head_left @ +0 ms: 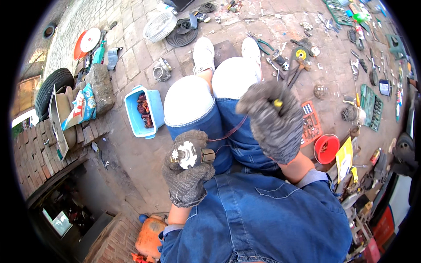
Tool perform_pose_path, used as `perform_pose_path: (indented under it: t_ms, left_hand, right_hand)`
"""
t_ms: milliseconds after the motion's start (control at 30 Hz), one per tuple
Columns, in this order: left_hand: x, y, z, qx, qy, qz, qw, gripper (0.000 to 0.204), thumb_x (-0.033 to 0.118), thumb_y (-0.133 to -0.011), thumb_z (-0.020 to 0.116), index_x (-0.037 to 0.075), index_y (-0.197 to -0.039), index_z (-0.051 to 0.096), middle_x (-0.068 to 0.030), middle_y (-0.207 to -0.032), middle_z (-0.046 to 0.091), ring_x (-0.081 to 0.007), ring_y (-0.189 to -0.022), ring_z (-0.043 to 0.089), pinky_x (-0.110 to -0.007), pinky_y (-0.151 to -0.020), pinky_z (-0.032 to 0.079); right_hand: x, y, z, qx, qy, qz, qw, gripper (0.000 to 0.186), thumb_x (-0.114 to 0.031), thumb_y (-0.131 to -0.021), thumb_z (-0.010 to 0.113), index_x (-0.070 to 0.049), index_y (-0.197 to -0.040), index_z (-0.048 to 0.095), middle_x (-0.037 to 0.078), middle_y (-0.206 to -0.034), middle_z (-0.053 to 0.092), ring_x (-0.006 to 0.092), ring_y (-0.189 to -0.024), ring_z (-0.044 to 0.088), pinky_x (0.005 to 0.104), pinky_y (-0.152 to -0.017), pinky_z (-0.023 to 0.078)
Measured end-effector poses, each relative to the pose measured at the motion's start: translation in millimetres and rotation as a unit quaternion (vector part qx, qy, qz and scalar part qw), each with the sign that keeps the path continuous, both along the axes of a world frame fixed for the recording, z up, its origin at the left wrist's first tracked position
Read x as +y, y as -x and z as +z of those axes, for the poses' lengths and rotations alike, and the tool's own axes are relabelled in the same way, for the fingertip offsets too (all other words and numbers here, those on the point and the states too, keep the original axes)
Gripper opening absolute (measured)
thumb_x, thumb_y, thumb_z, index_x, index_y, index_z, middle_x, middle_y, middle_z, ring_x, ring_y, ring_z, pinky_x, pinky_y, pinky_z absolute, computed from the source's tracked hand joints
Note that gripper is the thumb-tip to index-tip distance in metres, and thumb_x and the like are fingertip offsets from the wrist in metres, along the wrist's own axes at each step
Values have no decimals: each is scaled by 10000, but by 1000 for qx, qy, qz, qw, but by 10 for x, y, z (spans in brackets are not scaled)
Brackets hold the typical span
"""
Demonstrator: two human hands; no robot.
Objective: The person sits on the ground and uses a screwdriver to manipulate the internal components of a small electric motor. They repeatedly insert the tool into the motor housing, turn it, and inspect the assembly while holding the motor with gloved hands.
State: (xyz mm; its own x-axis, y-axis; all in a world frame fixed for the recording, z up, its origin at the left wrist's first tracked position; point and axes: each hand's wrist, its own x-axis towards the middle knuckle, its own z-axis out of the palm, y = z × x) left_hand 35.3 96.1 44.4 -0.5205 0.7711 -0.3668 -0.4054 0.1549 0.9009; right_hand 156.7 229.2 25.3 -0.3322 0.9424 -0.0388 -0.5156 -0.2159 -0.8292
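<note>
My left hand, in a dark grey knitted glove, is closed round a small motor part with a white notched disc, a little toothed gear and a metal body. From beside it a thin reddish wire curves up across my lap to my right hand. That hand wears the same kind of glove and is raised over my right thigh, its fingers curled into a fist. A yellow end of some tool shows within the fist; the rest of it is hidden by the glove.
To the left stands a light blue basin with reddish-brown pieces in it. On the right are a red tool tray, a red bucket and a green socket case. A hammer lies among scattered tools. Ahead is a white fan-like grille.
</note>
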Motion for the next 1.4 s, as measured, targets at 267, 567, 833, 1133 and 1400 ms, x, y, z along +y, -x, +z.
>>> perform_pose_path:
  t_ms: [267, 567, 833, 1133, 1400]
  left_hand:
    - [445, 413, -141, -99, -257, -17, 961, 500, 178, -707, 691, 8, -1109, 446, -168, -1113, 480, -67, -483, 497, -158, -346, 389]
    - [960, 707, -225, -256, -315, 71, 911, 427, 171, -752, 645, 60, -1119, 455, -108, -1036, 503, -54, -470, 499, -169, -358, 423]
    - [910, 910, -387, -254, -179, 152, 938, 435, 159, -751, 643, 53, -1127, 451, -114, -1043, 505, -69, -505, 507, -182, -386, 430]
    - [895, 1000, -440, -258, -131, 159, 944, 444, 146, -750, 642, 44, -1135, 446, -121, -1052, 507, -86, -544, 516, -197, -418, 438]
    - [883, 1007, -455, -262, -111, 159, 945, 452, 134, -749, 641, 37, -1143, 442, -127, -1059, 509, -102, -579, 525, -211, -446, 445]
  right_hand:
    - [1607, -169, -777, -257, -15, -137, 957, 135, -84, -782, 588, -52, -913, 592, 67, -762, 635, 8, -412, 387, 161, -351, 299]
    - [2581, 595, -3094, -619, -143, 252, 730, 346, -359, -730, 605, -84, -938, 631, 134, -972, 608, 285, -916, 562, 343, -819, 424]
    - [2607, 1107, -4019, -720, -110, 326, 603, 440, -465, -712, 530, -124, -974, 623, 135, -1011, 586, 315, -926, 553, 372, -812, 429]
    - [2531, 977, -4084, -637, -166, 237, 714, 341, -300, -738, 553, -83, -999, 576, 167, -961, 591, 327, -892, 558, 382, -780, 436]
    - [2491, 939, -4088, -560, -23, 234, 795, 302, -225, -721, 588, -72, -982, 583, 148, -882, 620, 282, -818, 593, 342, -743, 451]
